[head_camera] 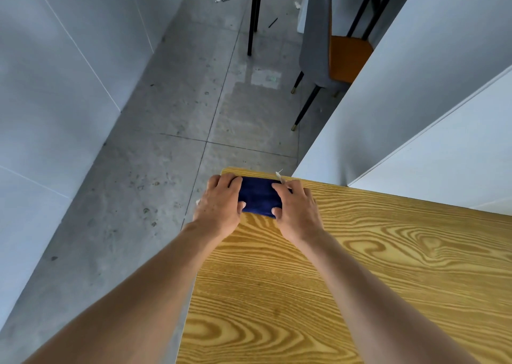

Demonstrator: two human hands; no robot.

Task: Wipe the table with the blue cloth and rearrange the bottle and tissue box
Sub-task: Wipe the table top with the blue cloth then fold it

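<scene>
Cloth [259, 198], dark blue and folded into a compact rectangle, lies on the far left corner of the wooden table [360, 266], close against the far edge. Left hand [220, 204] rests on the cloth's left end, fingers laid over the top and curled at the far side, thumb at the near edge. Right hand [297, 211] rests on the right end, fingers extended flat across the fabric, thumb against the near edge. Both hands press the cloth onto the tabletop. A small white tag [279, 175] sticks up from the cloth at the far edge, just beside the right fingers. Beyond the table: grey tiled floor [166, 141], white partitions [415, 86], a chair with orange seat [347, 56].
</scene>
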